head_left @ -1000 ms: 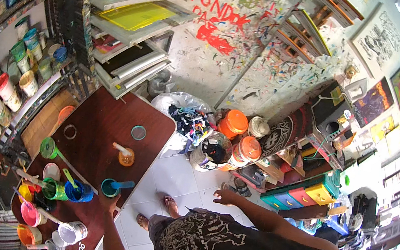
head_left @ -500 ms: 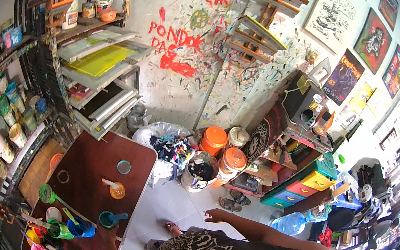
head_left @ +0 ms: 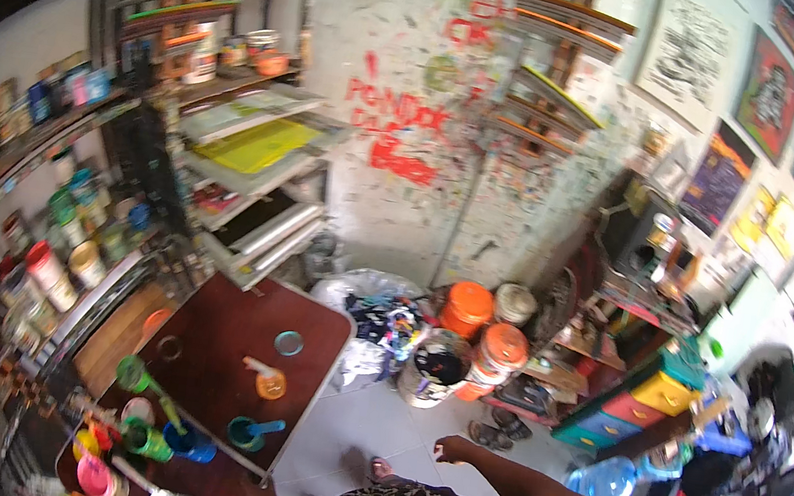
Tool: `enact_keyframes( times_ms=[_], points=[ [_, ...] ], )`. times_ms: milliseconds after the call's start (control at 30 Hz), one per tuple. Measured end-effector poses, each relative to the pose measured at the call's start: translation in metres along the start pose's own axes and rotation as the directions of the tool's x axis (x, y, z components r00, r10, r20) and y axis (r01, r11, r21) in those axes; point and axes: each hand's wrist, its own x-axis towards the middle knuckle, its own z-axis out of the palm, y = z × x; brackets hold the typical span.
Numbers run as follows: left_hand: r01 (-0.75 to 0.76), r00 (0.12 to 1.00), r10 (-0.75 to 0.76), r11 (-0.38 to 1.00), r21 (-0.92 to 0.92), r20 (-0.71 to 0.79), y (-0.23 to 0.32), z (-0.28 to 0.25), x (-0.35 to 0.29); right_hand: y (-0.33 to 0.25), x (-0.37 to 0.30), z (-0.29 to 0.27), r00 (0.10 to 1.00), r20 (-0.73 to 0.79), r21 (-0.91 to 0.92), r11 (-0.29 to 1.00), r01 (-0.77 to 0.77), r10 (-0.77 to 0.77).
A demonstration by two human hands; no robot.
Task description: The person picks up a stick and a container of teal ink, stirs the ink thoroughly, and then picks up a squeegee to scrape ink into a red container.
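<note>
At the near right edge of the dark red table [head_left: 216,325] is my left hand [head_left: 260,494], just below a teal cup [head_left: 244,433] with a blue handle or stick in it. The hand is apart from the cup, and its fingers are too blurred to read. My right hand [head_left: 457,450] hangs out over the floor, holding nothing, its fingers loosely apart. Beyond the cup lie an orange lid-like disc [head_left: 271,385] with a pale stick across it and a round teal-rimmed lid [head_left: 288,342]. Left of the cup stand a blue cup [head_left: 191,443] and a green cup [head_left: 149,441].
More paint pots, including a pink one [head_left: 98,478], crowd the table's near left. Shelves of paint bottles [head_left: 53,273] line the left side. Screen frames [head_left: 265,145] stack behind the table. Orange buckets [head_left: 467,308] and a water jug [head_left: 610,477] stand on the floor.
My left hand has let go of the teal cup and drawn back toward the table edge. The cup now stands alone on the table. The whole view has shifted, with some blur.
</note>
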Motion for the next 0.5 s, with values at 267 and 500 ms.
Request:
enact_keyframes(
  times_ms=[267,500],
  points=[
    [0.238,0.965,-0.249,0.964,-0.118,-0.085,0.026,-0.095,-0.117,0.006,0.075,0.003,0.915,0.194,0.046,0.935,0.352,-0.354],
    [0.557,0.801,-0.564,0.825,-0.094,-0.202,0.042,-0.171,-0.267,-0.074,0.131,0.005,0.607,0.521,0.103,0.750,0.653,-0.600]
  ],
)
